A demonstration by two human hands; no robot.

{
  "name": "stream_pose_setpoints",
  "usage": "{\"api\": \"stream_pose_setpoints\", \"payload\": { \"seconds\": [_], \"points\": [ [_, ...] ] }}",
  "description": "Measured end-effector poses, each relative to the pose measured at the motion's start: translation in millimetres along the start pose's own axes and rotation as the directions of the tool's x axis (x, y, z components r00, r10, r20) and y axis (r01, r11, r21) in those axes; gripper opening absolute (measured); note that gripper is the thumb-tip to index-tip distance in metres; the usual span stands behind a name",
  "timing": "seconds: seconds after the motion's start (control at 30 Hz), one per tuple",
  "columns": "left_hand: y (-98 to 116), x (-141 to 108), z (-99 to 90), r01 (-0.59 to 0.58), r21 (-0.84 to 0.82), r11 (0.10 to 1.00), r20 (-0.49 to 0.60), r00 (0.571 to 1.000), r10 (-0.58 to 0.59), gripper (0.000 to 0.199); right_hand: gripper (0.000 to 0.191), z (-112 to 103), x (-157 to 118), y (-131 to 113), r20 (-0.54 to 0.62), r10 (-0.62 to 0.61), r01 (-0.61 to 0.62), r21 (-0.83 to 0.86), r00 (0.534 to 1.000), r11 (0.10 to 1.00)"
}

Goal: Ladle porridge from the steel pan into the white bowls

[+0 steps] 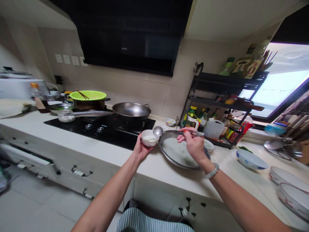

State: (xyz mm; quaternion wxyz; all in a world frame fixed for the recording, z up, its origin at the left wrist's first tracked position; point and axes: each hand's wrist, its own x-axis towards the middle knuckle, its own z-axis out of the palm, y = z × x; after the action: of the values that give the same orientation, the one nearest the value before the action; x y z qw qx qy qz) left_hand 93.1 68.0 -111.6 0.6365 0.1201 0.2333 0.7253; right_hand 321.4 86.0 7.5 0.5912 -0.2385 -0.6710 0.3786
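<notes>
My left hand (142, 149) holds a small patterned bowl (150, 138) with pale contents, its fingers wrapped around the side and base. My right hand (193, 143) grips the handle of a metal ladle (158, 131), whose round head hangs at the bowl's right rim. Whether head and rim touch I cannot tell. Below my right hand a wide metal basin (169, 159) of cloudy white liquid stands on the counter, with darker patches under the surface. Part of the basin is hidden by my hand and wrist.
On the black stove (108, 133) sit a metal wok (131, 111) and a pot topped by a green basin (88, 95) with chopsticks. A black rack (222, 103) of bottles stands at the back right. Several bowls, one blue-patterned (251, 159), line the right counter.
</notes>
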Motion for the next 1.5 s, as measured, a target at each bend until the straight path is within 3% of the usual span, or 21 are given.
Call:
{"api": "stream_pose_setpoints", "payload": {
  "seconds": [0.07, 0.2, 0.3, 0.43, 0.57, 0.73, 0.87, 1.07, 1.5],
  "points": [
    [0, 0, 0.6, 0.000, 0.005, 1.000, -0.012, 1.000, 0.001, 0.059, 0.014, -14, 8, 5, -0.185, 0.145, -0.118, 0.151, 0.972, 0.982],
    [1, -1, 1.7, -0.001, 0.006, 1.000, -0.030, 1.000, 0.001, 0.056, 0.017, -49, 17, 16, -0.326, 0.341, -0.239, 0.316, 0.882, 0.918],
    [1, -2, 1.7, -0.006, 0.005, 1.000, -0.026, 1.000, 0.006, 0.055, 0.018, -72, 13, 23, -0.387, 0.358, -0.250, 0.301, 0.850, 0.920],
    [1, -3, 2.2, -0.011, 0.004, 1.000, -0.026, 1.000, 0.011, 0.056, 0.024, -87, 2, 30, -0.404, 0.250, -0.219, 0.122, 0.880, 0.968],
    [2, -3, 3.2, -0.010, 0.006, 1.000, -0.030, 1.000, 0.010, 0.056, 0.026, -87, -9, 35, -0.296, 0.166, -0.198, -0.082, 0.941, 0.977],
    [2, -2, 1.5, -0.013, 0.010, 1.000, -0.021, 1.000, 0.013, 0.058, 0.035, -77, -20, 40, -0.179, 0.184, -0.207, -0.123, 0.967, 0.971],
    [2, -2, 0.7, -0.012, 0.006, 1.000, -0.017, 1.000, 0.012, 0.056, 0.035, -75, -22, 43, -0.237, 0.201, -0.225, -0.080, 0.951, 0.971],
    [2, -2, 0.7, -0.007, 0.000, 1.000, -0.014, 1.000, 0.007, 0.057, 0.029, -85, -13, 46, -0.388, 0.251, -0.230, 0.098, 0.887, 0.968],
    [2, -3, 2.3, -0.010, 0.018, 1.000, -0.028, 1.000, 0.010, 0.059, 0.013, -89, -4, 35, -0.411, 0.320, -0.258, 0.201, 0.853, 0.945]
  ]
}}
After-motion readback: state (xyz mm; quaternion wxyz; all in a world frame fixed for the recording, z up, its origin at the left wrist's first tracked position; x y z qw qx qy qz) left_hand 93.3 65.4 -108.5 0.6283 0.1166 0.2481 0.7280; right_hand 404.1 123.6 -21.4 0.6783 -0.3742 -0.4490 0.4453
